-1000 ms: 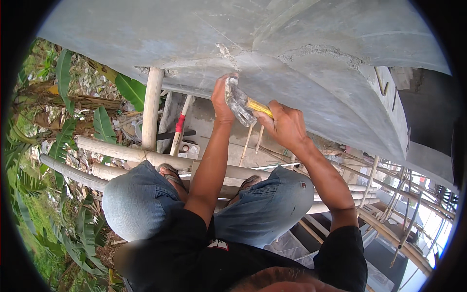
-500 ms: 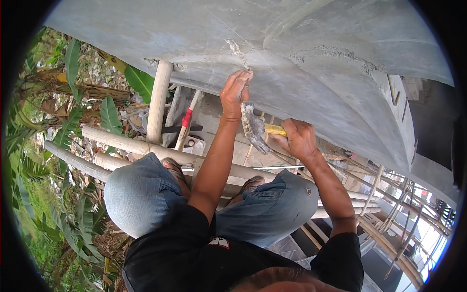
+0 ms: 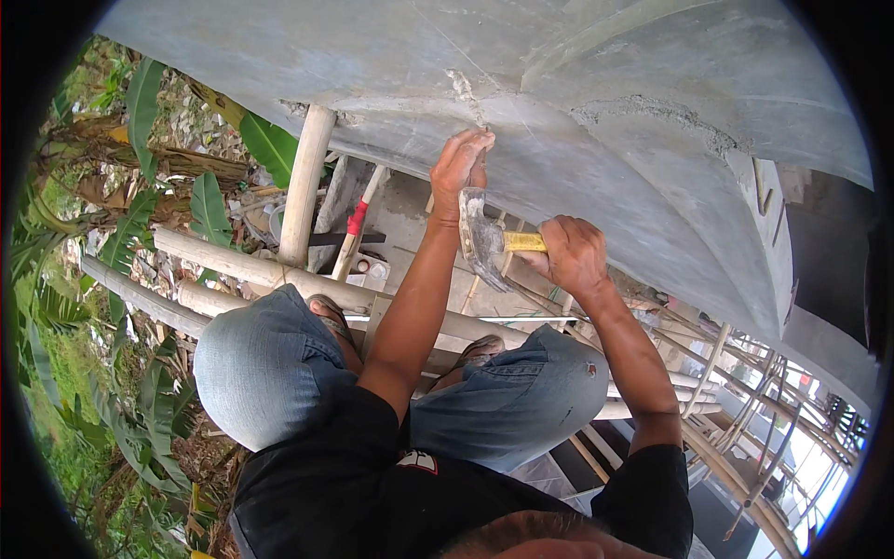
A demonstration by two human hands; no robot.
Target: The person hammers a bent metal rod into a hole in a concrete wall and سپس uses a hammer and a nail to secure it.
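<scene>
My left hand (image 3: 459, 168) is raised against the grey cement wall (image 3: 372, 56), its fingers drawn together just below a rough chipped groove (image 3: 463, 87). Whatever those fingers hold is hidden behind them. A claw hammer (image 3: 480, 242) with a worn, cement-stained head and a yellow handle is gripped in my right hand (image 3: 573, 252). Its head hangs close below my left hand, near the wrist, with the claw pointing down toward my feet.
My sandalled feet stand on bamboo scaffold poles (image 3: 270, 272). An upright pole (image 3: 307, 186) meets the wall at left, beside a thinner pole with red wrapping (image 3: 358, 216). Banana plants (image 3: 140, 121) and rubble lie below left. More bamboo scaffolding (image 3: 745, 466) stands at right.
The hammer has turned slightly, and its head sits a little nearer my left wrist. My left hand stays at the same spot on the wall while the view shifts slightly.
</scene>
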